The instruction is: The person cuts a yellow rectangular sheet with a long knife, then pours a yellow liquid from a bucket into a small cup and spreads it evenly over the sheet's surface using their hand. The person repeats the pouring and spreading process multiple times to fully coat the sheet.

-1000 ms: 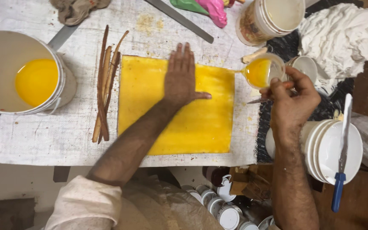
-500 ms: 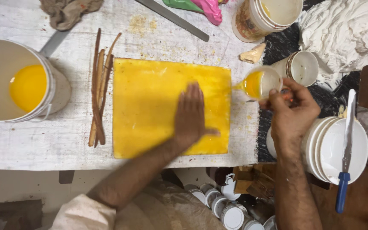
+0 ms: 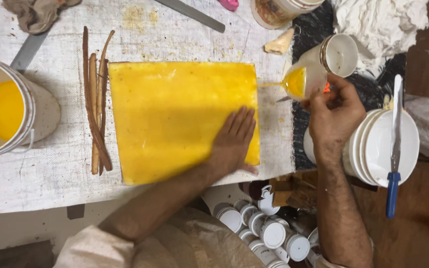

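Left hand flat, fingers spread, pressed on the lower right corner of the yellow-coated sheet, which lies on the white cloth-covered table. Right hand closed around a small clear cup of yellow liquid, tipped left. The cup's lip is just off the sheet's right edge, so the sheet lies to the cup's left.

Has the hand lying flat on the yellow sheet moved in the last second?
Yes. The left hand has slid from the yellow sheet's upper middle to its lower right corner, toward the person.
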